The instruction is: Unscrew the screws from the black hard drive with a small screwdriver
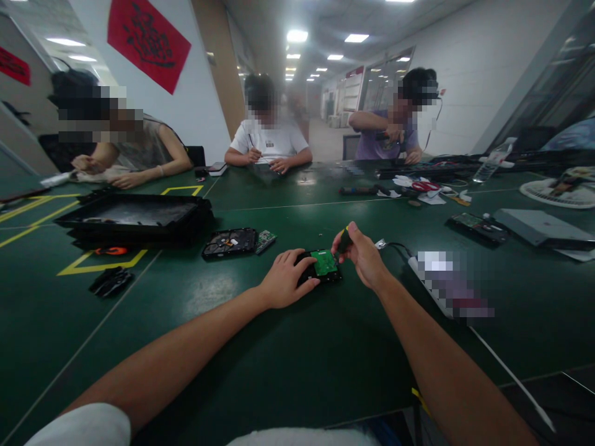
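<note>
A black hard drive with a green circuit board (325, 262) lies on the green table in front of me. My left hand (287, 280) holds it from the left, thumb and fingers apart along its near and far sides. In my right hand (360, 255) is a screwdriver with a yellow-green and black handle (344, 240), tilted with its lower end at the right part of the board. The tip itself is too small to make out. Left of these lie another hard drive (230, 243) and a loose circuit board (266, 240).
Black trays (134, 214) are stacked at the left, near a crumpled black bundle (110, 282). At right are a blurred device with a cable (432, 288), another drive (478, 228), a grey box (543, 228) and a bottle (495, 161). Several people sit across the table.
</note>
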`<action>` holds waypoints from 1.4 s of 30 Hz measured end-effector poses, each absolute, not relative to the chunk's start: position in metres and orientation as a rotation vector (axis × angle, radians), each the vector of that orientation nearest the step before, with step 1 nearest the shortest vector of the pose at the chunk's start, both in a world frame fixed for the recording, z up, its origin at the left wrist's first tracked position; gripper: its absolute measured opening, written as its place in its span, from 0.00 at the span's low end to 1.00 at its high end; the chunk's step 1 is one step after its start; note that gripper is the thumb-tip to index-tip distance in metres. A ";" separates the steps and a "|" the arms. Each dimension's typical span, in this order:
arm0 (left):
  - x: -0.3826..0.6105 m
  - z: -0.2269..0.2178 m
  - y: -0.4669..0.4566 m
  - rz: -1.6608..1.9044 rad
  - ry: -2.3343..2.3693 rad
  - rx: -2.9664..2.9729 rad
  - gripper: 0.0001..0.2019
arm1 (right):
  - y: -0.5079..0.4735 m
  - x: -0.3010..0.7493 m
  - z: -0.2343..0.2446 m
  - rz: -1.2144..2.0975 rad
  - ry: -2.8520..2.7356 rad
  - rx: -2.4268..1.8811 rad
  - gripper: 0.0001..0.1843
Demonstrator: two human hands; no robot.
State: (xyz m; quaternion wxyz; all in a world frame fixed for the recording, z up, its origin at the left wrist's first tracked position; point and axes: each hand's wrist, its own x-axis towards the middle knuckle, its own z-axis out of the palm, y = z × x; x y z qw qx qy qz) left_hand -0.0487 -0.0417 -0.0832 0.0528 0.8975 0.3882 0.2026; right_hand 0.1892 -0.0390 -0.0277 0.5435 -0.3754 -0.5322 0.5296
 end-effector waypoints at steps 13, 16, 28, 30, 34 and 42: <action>-0.048 -0.084 -0.042 0.639 1.189 2.726 0.29 | -0.038 0.188 -0.028 1.363 -1.175 -0.815 0.29; -0.049 -0.085 -0.041 0.632 1.190 2.725 0.29 | -0.038 0.188 -0.029 1.361 -1.186 -0.806 0.30; -0.047 -0.082 -0.043 0.608 1.192 2.734 0.29 | -0.039 0.189 -0.028 1.343 -1.166 -0.804 0.27; -0.048 -0.082 -0.043 0.608 1.194 2.736 0.29 | -0.038 0.188 -0.028 1.359 -1.146 -0.801 0.27; -0.048 -0.084 -0.042 0.606 1.188 2.742 0.30 | -0.037 0.187 -0.029 1.373 -1.139 -0.816 0.30; -0.048 -0.085 -0.042 0.622 1.187 2.743 0.29 | -0.037 0.188 -0.029 1.275 -1.203 -0.858 0.30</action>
